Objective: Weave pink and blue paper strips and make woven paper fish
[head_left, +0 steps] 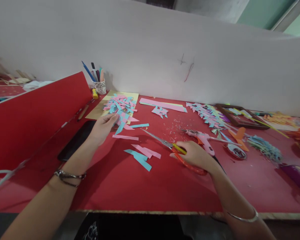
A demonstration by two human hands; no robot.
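Observation:
My left hand pinches a woven piece of pink and blue paper strips, whose loose ends point right and down. Wrapped round the handles of a pair of scissors is my right hand; the handles are orange and yellow. The blades point left toward the woven piece, apart from it. Below the blades lie loose blue paper strips and pink paper strips. Behind my left hand a heap of pink and blue strips rests on a yellowish sheet.
A pink glue gun lies right of my right hand. A dark phone lies beside my left forearm, near a red upright panel. A pen cup, folded paper garland and wooden frame stand or lie toward the wall.

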